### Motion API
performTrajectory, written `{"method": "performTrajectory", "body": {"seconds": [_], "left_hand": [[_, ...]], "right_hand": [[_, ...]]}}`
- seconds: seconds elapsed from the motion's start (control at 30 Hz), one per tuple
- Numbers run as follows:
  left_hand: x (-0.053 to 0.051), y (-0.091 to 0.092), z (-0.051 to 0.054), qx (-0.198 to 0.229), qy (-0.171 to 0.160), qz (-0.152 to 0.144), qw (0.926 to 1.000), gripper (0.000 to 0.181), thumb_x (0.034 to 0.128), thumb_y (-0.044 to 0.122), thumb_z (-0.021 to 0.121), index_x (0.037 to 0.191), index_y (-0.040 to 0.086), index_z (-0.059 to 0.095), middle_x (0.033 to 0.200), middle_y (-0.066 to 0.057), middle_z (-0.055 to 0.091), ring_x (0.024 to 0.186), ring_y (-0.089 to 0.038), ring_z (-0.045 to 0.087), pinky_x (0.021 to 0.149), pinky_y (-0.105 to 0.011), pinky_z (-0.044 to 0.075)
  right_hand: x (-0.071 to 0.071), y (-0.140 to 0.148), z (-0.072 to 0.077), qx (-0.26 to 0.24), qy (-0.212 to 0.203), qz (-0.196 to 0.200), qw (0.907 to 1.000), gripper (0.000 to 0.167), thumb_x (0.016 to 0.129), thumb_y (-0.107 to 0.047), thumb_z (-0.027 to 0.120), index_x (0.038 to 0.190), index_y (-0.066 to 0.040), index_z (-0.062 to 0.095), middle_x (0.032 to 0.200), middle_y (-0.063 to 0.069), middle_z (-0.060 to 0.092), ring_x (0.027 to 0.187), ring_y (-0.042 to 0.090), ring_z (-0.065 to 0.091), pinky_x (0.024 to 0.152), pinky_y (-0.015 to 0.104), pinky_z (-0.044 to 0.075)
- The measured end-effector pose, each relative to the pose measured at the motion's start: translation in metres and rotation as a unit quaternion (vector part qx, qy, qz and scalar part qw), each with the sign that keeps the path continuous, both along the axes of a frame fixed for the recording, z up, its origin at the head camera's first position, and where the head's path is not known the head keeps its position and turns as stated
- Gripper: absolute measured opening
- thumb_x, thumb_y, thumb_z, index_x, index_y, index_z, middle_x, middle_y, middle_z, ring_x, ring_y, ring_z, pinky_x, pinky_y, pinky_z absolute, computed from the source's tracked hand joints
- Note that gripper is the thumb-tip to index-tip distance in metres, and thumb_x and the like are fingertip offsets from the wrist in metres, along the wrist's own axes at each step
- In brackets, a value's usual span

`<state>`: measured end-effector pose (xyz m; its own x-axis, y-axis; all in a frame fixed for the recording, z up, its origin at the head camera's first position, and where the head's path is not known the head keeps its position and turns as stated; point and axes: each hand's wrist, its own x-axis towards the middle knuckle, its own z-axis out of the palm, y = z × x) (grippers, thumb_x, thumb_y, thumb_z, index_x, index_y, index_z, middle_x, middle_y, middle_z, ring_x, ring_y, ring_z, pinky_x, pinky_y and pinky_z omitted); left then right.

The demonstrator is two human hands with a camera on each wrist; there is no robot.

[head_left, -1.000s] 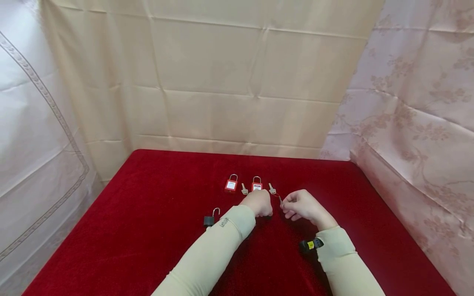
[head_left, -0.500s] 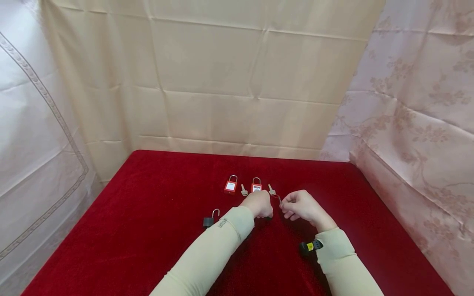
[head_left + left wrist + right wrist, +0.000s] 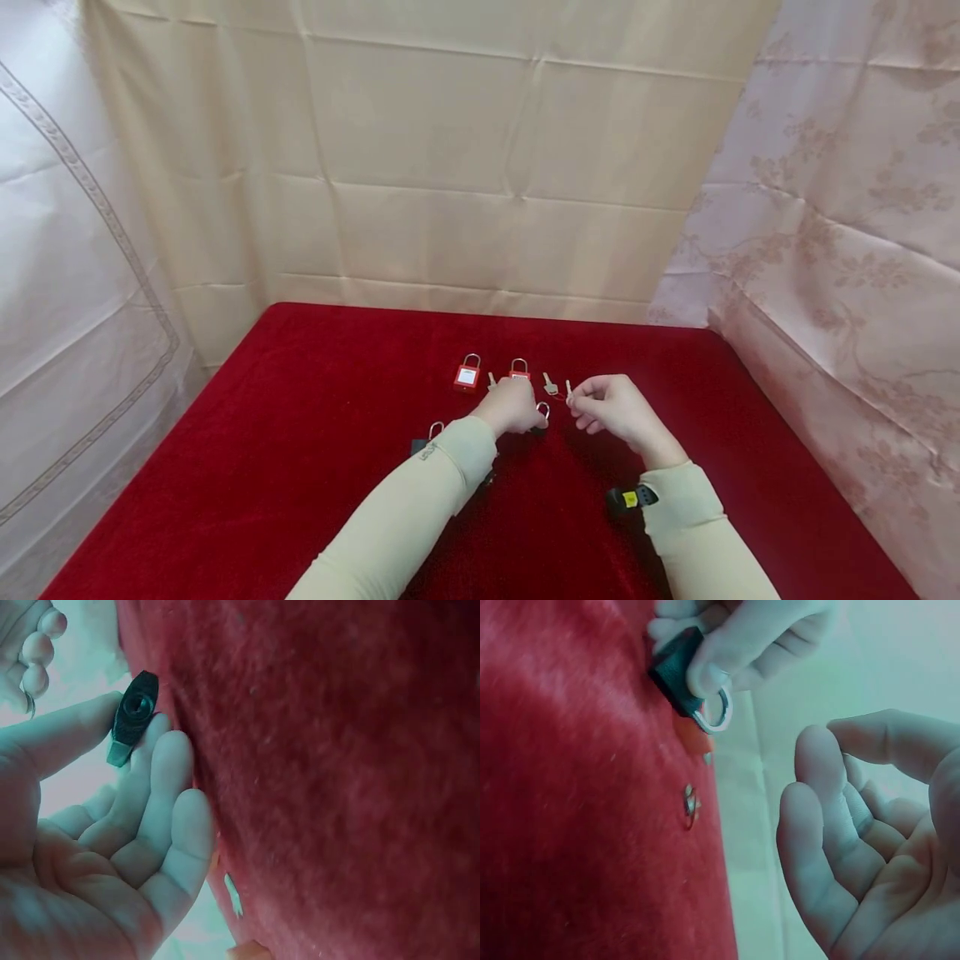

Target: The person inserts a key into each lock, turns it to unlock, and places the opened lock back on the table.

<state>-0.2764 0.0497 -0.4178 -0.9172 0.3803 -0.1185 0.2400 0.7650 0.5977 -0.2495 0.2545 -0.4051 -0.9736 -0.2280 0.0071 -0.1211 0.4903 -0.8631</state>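
My left hand (image 3: pixel 508 407) pinches a small black padlock (image 3: pixel 133 716) between thumb and fingers. Its underside with the round keyhole faces the left wrist camera, and its silver shackle shows in the right wrist view. Just to the right, my right hand (image 3: pixel 611 408) pinches a small key (image 3: pixel 568 388), whose blade points up past the fingertips. The right wrist view hides that key behind the fingers. Key and padlock are apart. Close behind the hands lie another key (image 3: pixel 550 385) and a red padlock (image 3: pixel 520 374), partly covered by my left hand.
Another red padlock (image 3: pixel 467 377) lies farther left, with a key (image 3: pixel 492 379) half hidden beside my left hand. A second black padlock (image 3: pixel 420 447) sits by the left sleeve, partly covered. Red cloth (image 3: pixel 300 467) covers the table; curtains hang behind and beside it.
My left hand has shifted left and slightly back, and the padlock's shackle has come into sight. In my right fingers the key has turned more upright. The left sleeve now covers more of the other black padlock.
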Motion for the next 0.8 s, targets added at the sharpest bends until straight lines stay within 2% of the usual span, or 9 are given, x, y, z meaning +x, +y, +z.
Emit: {"method": "performTrajectory", "body": {"seconds": [0.1, 0.23, 0.3, 0.4, 0.53, 0.7, 0.8], "left_hand": [[-0.004, -0.007, 0.004, 0.031, 0.007, 0.002, 0.9995, 0.044, 0.0867, 0.023, 0.082, 0.051, 0.012, 0.058, 0.046, 0.003, 0.054, 0.043, -0.009, 0.045, 0.044, -0.024, 0.037], [-0.005, -0.018, 0.015, 0.082, 0.007, 0.010, 0.9966, 0.043, 0.0864, 0.023, 0.081, 0.053, 0.012, 0.056, 0.052, -0.003, 0.061, 0.045, -0.008, 0.047, 0.044, -0.023, 0.035], [-0.003, -0.023, 0.022, 0.110, 0.005, 0.010, 0.9939, 0.038, 0.0874, 0.022, 0.081, 0.057, 0.010, 0.061, 0.060, -0.008, 0.067, 0.048, -0.008, 0.051, 0.046, -0.023, 0.038], [0.000, -0.031, 0.031, 0.144, 0.020, 0.011, 0.9893, 0.030, 0.0879, 0.021, 0.080, 0.064, 0.009, 0.066, 0.066, -0.012, 0.070, 0.051, -0.009, 0.053, 0.048, -0.023, 0.040], [0.004, -0.042, 0.040, 0.173, 0.039, 0.019, 0.9839, 0.022, 0.0882, 0.022, 0.079, 0.073, 0.011, 0.068, 0.066, -0.008, 0.070, 0.057, -0.011, 0.059, 0.051, -0.024, 0.041], [0.011, -0.056, 0.049, 0.210, 0.027, 0.026, 0.9770, 0.017, 0.0897, 0.022, 0.079, 0.083, 0.009, 0.070, 0.071, -0.003, 0.072, 0.071, -0.019, 0.070, 0.058, -0.028, 0.047], [0.016, -0.065, 0.052, 0.221, 0.022, 0.031, 0.9746, 0.015, 0.0899, 0.022, 0.079, 0.086, 0.009, 0.070, 0.073, -0.001, 0.072, 0.074, -0.018, 0.071, 0.063, -0.031, 0.050]], "right_hand": [[0.002, -0.003, 0.004, -0.019, 0.006, -0.002, 0.9998, 0.014, 0.094, -0.006, 0.069, 0.099, 0.006, 0.070, 0.084, 0.020, 0.070, 0.068, 0.028, 0.071, 0.060, 0.039, 0.061], [0.005, -0.009, 0.010, -0.049, 0.015, -0.005, 0.9987, 0.014, 0.093, -0.004, 0.068, 0.099, 0.008, 0.069, 0.088, 0.028, 0.069, 0.067, 0.027, 0.070, 0.059, 0.038, 0.061], [0.007, -0.011, 0.015, -0.062, 0.022, -0.005, 0.9978, 0.014, 0.093, -0.004, 0.069, 0.099, 0.009, 0.068, 0.087, 0.026, 0.070, 0.067, 0.028, 0.070, 0.059, 0.038, 0.061], [0.012, -0.016, 0.021, -0.080, 0.030, -0.002, 0.9963, 0.015, 0.092, -0.003, 0.070, 0.100, 0.010, 0.068, 0.086, 0.019, 0.072, 0.069, 0.033, 0.070, 0.061, 0.040, 0.061], [0.020, -0.023, 0.031, -0.098, 0.041, 0.010, 0.9944, 0.016, 0.093, -0.002, 0.070, 0.102, 0.011, 0.067, 0.088, 0.017, 0.072, 0.070, 0.032, 0.071, 0.063, 0.041, 0.061], [0.031, -0.033, 0.040, -0.107, 0.053, 0.024, 0.9926, 0.013, 0.093, -0.001, 0.069, 0.100, 0.010, 0.067, 0.087, 0.019, 0.071, 0.068, 0.026, 0.070, 0.063, 0.038, 0.061], [0.035, -0.039, 0.043, -0.108, 0.055, 0.029, 0.9922, 0.010, 0.092, -0.001, 0.069, 0.098, 0.007, 0.068, 0.086, 0.019, 0.071, 0.068, 0.027, 0.070, 0.062, 0.039, 0.061]]}}
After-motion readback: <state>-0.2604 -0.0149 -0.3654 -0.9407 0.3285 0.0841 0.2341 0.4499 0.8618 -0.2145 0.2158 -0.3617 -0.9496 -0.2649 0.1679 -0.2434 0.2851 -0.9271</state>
